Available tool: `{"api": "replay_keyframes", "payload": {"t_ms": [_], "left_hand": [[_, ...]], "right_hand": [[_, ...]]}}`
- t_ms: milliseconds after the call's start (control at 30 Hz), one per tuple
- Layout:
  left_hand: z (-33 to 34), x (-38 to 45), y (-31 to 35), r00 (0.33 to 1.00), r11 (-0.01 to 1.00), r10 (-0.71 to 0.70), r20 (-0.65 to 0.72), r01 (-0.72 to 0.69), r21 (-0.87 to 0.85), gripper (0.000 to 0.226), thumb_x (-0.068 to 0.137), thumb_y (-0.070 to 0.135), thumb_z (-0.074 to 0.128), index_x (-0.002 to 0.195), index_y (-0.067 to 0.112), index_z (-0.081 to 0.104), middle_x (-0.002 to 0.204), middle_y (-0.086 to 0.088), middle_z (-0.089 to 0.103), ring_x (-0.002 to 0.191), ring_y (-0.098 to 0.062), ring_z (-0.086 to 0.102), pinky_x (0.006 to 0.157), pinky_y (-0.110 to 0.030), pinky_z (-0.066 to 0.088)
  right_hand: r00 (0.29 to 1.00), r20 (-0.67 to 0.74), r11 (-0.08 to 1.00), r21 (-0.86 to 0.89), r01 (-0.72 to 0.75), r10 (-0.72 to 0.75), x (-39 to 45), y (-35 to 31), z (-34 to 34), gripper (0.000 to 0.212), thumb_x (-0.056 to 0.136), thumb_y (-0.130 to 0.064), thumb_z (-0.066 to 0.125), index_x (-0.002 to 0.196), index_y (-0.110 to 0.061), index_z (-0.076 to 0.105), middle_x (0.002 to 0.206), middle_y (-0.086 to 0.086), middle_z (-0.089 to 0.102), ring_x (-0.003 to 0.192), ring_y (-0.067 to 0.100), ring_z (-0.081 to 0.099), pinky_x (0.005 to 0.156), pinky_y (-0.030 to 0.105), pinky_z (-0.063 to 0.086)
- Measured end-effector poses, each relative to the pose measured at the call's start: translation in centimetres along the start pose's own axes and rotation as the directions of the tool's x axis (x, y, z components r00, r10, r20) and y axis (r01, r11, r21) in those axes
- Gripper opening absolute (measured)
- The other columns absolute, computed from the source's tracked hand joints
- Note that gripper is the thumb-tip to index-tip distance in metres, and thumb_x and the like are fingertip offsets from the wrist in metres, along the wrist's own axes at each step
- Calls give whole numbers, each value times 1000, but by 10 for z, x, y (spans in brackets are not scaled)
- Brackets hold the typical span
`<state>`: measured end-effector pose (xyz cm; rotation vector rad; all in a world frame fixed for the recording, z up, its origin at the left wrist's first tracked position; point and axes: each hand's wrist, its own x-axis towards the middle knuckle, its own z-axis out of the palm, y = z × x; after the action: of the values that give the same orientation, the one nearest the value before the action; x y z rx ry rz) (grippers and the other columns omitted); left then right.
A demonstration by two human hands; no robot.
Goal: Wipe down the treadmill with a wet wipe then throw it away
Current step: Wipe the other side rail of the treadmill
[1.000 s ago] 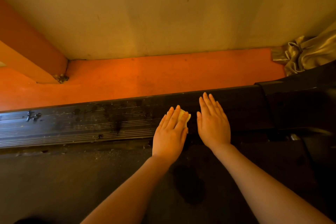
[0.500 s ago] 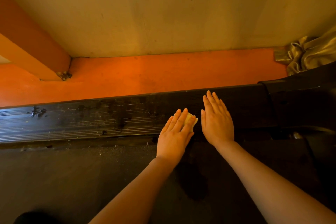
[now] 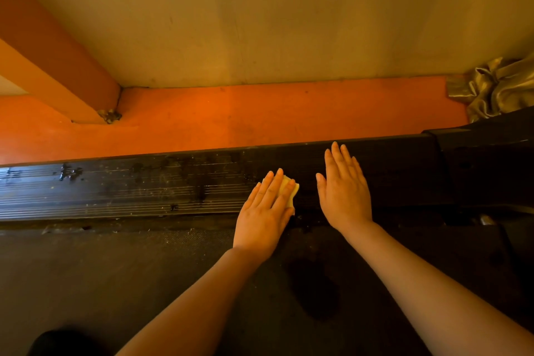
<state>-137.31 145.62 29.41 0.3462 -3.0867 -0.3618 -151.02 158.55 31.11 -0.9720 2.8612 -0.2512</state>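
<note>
The treadmill's black ribbed side rail point(image 3: 130, 191) runs across the view, dusty and wet-streaked on its left part. My left hand point(image 3: 264, 212) lies flat with straight fingers on a folded pale wet wipe point(image 3: 290, 189), pressing it onto the rail; only the wipe's far corner shows past the fingertips. My right hand point(image 3: 345, 189) rests flat and open on the rail just to the right, holding nothing. The dark running belt point(image 3: 144, 283) lies below the rail, with a damp patch point(image 3: 312, 289) near my forearms.
An orange floor strip point(image 3: 260, 115) runs between the rail and a beige wall point(image 3: 274, 14). An orange beam point(image 3: 57, 66) slants down at the left. A crumpled shiny cloth point(image 3: 500, 87) sits at the far right beside the treadmill's black motor cover point(image 3: 485, 170).
My left hand with the wipe has slid a little to the left along the rail, widening the gap to my right hand, which stays flat on the rail.
</note>
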Motion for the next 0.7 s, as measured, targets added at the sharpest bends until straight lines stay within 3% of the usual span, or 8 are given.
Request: {"api": "replay_keyframes", "payload": {"t_ms": [133,200,433,700], "left_hand": [[-9,22,-3,995,996,-86,50,88,-34,55,103,37,22,156,24,11,163,-4,-1,147,-17,-9,118,-32,-4],[-12,39,-6,990,992,-127,67,128,-16,56,105,35,24,156,24,3,163,-2,-10,146,-16,-18,118,-31,-7],[-22,64,-12,986,993,-119,121,120,-2,55,107,34,25,157,25,4,163,-3,-10,148,-15,-15,118,-28,-5],[-15,25,-8,994,997,-73,87,75,-16,55,104,33,31,156,24,14,163,-4,2,146,-16,-10,117,-29,-3]], "right_hand": [[998,20,998,1,57,-57,0,-12,3,58,104,-36,26,153,-7,19,162,10,11,150,22,4,120,35,3],[997,13,997,-4,81,-81,-3,-16,6,58,103,-37,27,152,-6,24,161,11,15,150,23,8,119,36,6],[996,-49,997,-29,70,-71,-5,-15,12,57,100,-37,30,147,-4,37,156,14,30,146,27,24,117,39,19],[996,-70,997,-47,57,-60,-5,-17,13,57,102,-37,24,144,-3,41,153,15,36,143,28,31,115,39,26]]}}
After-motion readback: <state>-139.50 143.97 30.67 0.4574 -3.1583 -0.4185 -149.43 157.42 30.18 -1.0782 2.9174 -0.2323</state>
